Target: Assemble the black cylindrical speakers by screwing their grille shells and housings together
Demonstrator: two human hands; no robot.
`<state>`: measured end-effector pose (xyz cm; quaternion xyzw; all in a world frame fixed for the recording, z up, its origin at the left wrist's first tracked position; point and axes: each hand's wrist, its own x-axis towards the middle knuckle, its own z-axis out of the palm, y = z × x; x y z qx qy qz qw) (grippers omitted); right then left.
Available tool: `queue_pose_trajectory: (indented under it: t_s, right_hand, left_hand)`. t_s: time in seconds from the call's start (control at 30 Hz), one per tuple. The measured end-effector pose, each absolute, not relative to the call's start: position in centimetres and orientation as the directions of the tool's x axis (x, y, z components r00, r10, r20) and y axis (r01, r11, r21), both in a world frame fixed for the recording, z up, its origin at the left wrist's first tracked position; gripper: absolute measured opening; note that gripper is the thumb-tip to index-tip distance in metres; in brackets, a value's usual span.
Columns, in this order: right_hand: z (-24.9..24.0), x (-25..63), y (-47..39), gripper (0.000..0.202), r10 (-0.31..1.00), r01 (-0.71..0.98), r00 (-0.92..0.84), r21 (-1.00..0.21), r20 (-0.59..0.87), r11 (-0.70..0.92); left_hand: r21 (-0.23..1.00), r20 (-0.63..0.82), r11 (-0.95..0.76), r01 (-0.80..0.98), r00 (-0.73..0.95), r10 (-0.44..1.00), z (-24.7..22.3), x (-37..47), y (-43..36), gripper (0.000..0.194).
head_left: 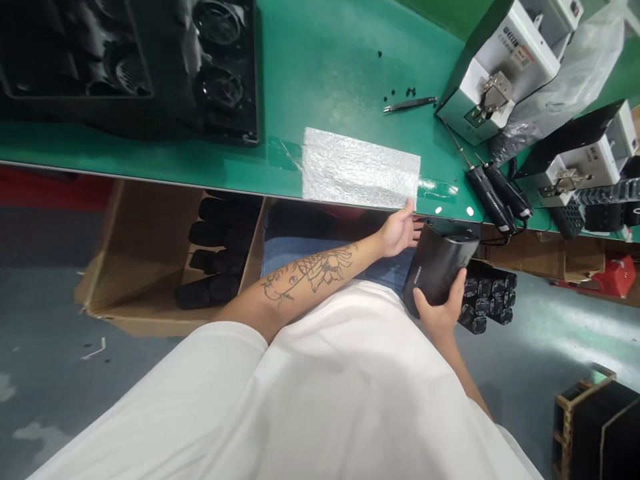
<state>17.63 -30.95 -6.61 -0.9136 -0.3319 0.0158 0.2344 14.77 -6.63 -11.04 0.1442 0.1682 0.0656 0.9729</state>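
My right hand [443,307] grips a black, rounded device housing [437,263] from below, its thumb on the side that bears small pale lettering. The housing is held tilted, just off the front edge of the green table. My left hand [400,231] reaches across to the housing's left, fingers stretched out and apart. Its thumb lies at the lower right corner of a silvery-white padded sheet [361,167] that lies flat along the table edge. Between the left fingertips and the housing there is a narrow gap, or slight contact; I cannot tell which.
Black tweezers [411,105] and several tiny dark screws lie on the green table [345,73]. Two electric screwdrivers [493,197] rest near white screw feeders [505,60]. A black tray [170,113] fills the left. Below stand a cardboard box [150,253] and stacked black parts [487,297].
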Motion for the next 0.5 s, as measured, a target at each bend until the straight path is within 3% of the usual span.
queue_pose_trajectory:
  t_s: [0.1,0.2,0.27,0.33,0.4,0.5]
  right_hand:
    - [-4.6,17.9,-31.9,0.137,0.586,0.617,0.767,-0.550,0.261,-0.563]
    - [-4.6,18.7,-31.5,0.152,0.462,0.602,0.799,-0.536,0.386,-0.592]
    - [-5.7,19.2,-30.6,0.148,0.463,0.563,0.826,-0.472,0.320,-0.678]
    - [-7.1,19.2,-29.7,0.133,0.527,0.537,0.836,-0.433,0.156,-0.724]
    - [-8.0,18.9,-29.4,0.121,0.562,0.524,0.826,-0.439,0.052,-0.730]
    - [-8.1,18.5,-29.8,0.123,0.582,0.505,0.813,-0.486,-0.010,-0.713]
  left_hand:
    - [0.381,-0.327,0.924,-0.035,0.930,0.170,-10.9,14.2,-6.1,0.086]
    - [0.398,-0.337,0.917,-0.022,0.927,0.168,-10.8,14.0,-5.9,0.080]
    - [0.403,-0.342,0.915,-0.023,0.923,0.174,-10.8,14.1,-6.0,0.080]
    - [0.403,-0.347,0.915,-0.036,0.919,0.189,-10.8,14.4,-6.1,0.084]
    - [0.393,-0.356,0.918,-0.051,0.912,0.203,-10.9,14.6,-6.1,0.088]
    - [0.398,-0.348,0.917,-0.023,0.921,0.174,-11.0,14.7,-5.8,0.087]
